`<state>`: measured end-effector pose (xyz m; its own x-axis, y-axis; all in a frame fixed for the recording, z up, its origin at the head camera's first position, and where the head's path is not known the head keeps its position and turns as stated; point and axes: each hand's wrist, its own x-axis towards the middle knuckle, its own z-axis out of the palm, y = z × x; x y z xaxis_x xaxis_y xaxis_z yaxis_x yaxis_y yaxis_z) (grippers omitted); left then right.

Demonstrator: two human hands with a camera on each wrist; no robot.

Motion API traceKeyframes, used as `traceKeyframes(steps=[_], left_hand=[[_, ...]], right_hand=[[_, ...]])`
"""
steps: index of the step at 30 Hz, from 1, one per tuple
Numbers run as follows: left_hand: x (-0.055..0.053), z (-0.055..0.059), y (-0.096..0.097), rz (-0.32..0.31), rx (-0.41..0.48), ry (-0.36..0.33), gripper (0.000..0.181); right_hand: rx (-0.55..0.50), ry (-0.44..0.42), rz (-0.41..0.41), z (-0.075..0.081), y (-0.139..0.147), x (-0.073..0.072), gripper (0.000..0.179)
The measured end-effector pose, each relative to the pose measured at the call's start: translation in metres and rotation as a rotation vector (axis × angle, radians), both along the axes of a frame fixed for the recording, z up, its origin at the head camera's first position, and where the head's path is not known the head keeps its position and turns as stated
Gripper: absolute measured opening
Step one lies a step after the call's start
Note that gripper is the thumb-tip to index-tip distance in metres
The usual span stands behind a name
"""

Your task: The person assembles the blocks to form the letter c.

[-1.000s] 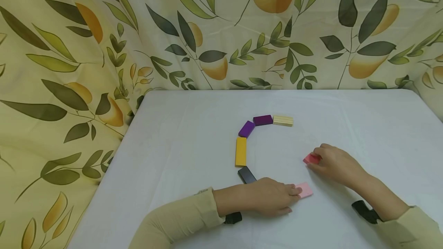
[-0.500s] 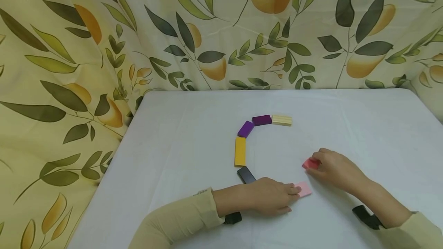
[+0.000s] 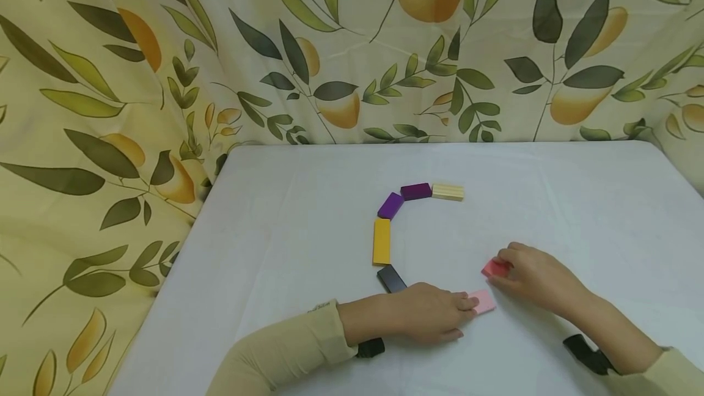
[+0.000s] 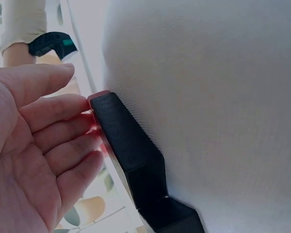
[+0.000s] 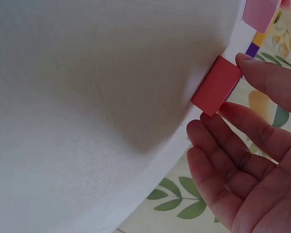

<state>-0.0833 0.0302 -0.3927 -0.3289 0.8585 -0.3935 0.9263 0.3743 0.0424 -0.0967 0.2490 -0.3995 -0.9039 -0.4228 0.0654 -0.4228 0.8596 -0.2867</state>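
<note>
My left hand (image 3: 431, 316) lies low over the table with its fingers extended, fingertips resting on a pink block (image 3: 485, 302). Under that hand the curved row is partly hidden; the left wrist view shows a black block (image 4: 128, 131) right by the fingertips and another dark block (image 4: 169, 216) behind it. To the right, my right hand (image 3: 536, 275) pinches a red block (image 3: 496, 268) between thumb and forefinger, its other fingers loosely bent. The red block (image 5: 217, 86) is tilted and a short gap separates it from the pink block (image 5: 261, 13).
Beyond the left hand the arc continues with a dark grey block (image 3: 392, 278), a yellow block (image 3: 382, 242), a purple block (image 3: 391, 206), a dark purple block (image 3: 416, 191) and a pale wood-coloured block (image 3: 448, 192). A leaf-patterned curtain (image 3: 407, 96) borders the white table (image 3: 286, 212).
My right hand has shifted a little toward the front of the table with the red block, closer to the pink block. The left hand keeps its place.
</note>
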Motion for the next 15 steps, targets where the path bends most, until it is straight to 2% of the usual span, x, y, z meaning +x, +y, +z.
traceKeyframes(steps=[6,15], left_hand=[[-0.0006,0.0007,-0.0005,0.002,0.001,-0.011,0.05],[-0.0012,-0.0002,0.0014,0.005,-0.007,-0.029,0.05]], right_hand=[[-0.018,0.016,0.016,-0.0006,0.0003,0.0044,0.025],[-0.011,-0.003,0.018,0.001,-0.0005,0.009,0.026]])
